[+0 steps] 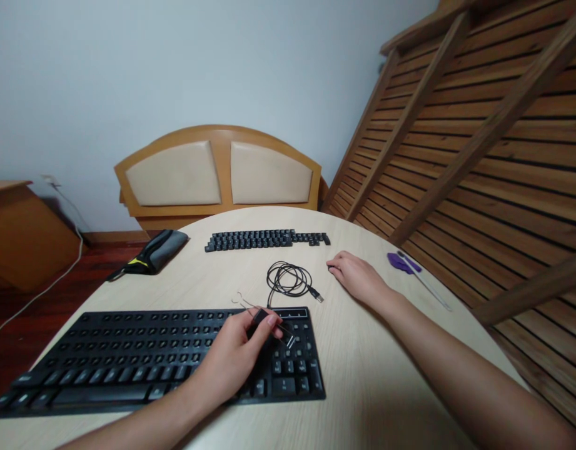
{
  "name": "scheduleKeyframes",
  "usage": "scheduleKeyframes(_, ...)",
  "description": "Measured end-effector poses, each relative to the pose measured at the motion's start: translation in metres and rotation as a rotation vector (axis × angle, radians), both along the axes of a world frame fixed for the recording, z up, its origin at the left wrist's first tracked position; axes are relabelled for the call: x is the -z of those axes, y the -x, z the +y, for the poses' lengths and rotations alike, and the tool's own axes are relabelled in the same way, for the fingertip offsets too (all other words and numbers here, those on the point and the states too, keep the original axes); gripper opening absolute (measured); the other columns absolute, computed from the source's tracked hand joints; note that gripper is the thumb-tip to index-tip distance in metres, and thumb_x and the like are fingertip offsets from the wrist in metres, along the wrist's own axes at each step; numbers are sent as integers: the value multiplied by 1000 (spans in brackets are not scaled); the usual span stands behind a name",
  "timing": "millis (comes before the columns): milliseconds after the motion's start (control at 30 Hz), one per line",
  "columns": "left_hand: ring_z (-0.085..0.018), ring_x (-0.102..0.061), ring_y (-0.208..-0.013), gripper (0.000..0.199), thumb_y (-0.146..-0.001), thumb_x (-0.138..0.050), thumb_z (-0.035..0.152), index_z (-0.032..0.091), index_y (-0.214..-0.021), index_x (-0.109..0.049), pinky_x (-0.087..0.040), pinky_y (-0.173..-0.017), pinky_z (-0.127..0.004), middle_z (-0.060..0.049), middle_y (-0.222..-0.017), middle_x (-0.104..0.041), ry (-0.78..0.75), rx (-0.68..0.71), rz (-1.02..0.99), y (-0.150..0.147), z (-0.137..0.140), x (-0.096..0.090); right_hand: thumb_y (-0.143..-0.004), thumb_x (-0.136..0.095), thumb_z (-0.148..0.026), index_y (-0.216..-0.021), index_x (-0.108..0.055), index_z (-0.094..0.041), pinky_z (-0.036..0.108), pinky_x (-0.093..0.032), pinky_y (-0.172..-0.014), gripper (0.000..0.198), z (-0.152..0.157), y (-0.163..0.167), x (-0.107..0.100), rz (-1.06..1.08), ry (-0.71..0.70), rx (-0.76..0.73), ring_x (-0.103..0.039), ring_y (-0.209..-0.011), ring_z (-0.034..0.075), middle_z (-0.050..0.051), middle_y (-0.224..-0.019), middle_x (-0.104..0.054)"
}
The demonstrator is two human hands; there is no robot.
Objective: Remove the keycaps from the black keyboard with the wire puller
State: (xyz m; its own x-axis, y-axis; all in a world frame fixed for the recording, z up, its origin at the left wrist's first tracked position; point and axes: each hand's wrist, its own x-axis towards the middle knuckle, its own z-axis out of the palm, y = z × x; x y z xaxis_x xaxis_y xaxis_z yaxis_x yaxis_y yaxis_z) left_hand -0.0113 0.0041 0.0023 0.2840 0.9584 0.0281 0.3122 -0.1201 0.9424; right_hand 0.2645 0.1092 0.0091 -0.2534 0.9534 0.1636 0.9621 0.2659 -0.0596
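Observation:
My left hand (pixel 236 350) is closed around the black handle of a wire keycap puller (pixel 260 316), over the right part of a black keyboard (pixel 109 395). Wire loops stick out from both ends of the handle. Many upper key positions on the keyboard are bare, with small switch stems showing; caps sit on the lower rows and part of the number pad. My right hand (pixel 358 278) rests on the table with its fingers pinched on a small dark keycap (pixel 329 267), mostly hidden. Beyond it lie loose black keycaps (pixel 250 239) in neat rows.
A coiled black USB cable (pixel 288 279) lies between my hands. At the table's left edge is a grey, black and yellow pouch (pixel 157 251). To the right are a purple cloth (pixel 400 262) and a thin brush (pixel 426 282). Wooden slats (pixel 456 150) lean beyond the table (pixel 363 375).

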Motion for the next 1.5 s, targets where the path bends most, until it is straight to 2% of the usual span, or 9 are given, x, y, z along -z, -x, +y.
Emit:
scheduleKeyframes(200, -23, -64, -89, 36, -95, -48, 44, 18, -83, -70, -44, -85, -31, -6, -88, -73, -11, -8, 6, 0, 0, -1, -91, -56, -20, -106, -72, -18, 30, -45, -83, 22, 42, 0, 2, -9, -30, 108, -64, -101, 24, 11, -108, -71)
scheduleKeyframes(367, -23, -65, -87, 35, -94, -50, 44, 18, -82, -71, -46, -84, -32, -7, -85, -74, -9, -13, -10, -2, 1, 0, -91, -57, -22, -99, -73, -19, 30, -45, -80, 19, 60, 4, 5, -7, -64, 152, -64, -98, 23, 10, -104, -72)
scheduleKeyframes(833, -23, -65, -85, 36, -94, -50, 46, 19, -80, -69, -48, -84, -34, -8, -84, -73, 0, -19, -27, -2, -1, -3, -94, -54, -20, -112, -67, -17, 32, -43, -89, 23, 74, 2, 31, 35, -193, 168, -57, -107, 24, 10, -112, -68)
scheduleKeyframes(1067, -22, -65, -84, 34, -94, -50, 44, 19, -85, -70, -47, -84, -33, -7, -84, -74, 5, -15, -33, -2, 0, 1, -95, -52, -20, -113, -67, -17, 33, -42, -90, 24, 80, 3, 35, 41, -210, 163, -57, -107, 24, 10, -114, -68)
scheduleKeyframes(1500, -22, -65, -84, 35, -94, -49, 44, 19, -79, -68, -47, -83, -33, -7, -83, -72, 2, -17, -16, -3, -1, -5, -93, -53, -20, -112, -66, -17, 34, -43, -86, 23, 83, 0, 38, 64, -259, 149, -57, -104, 26, 9, -110, -69)
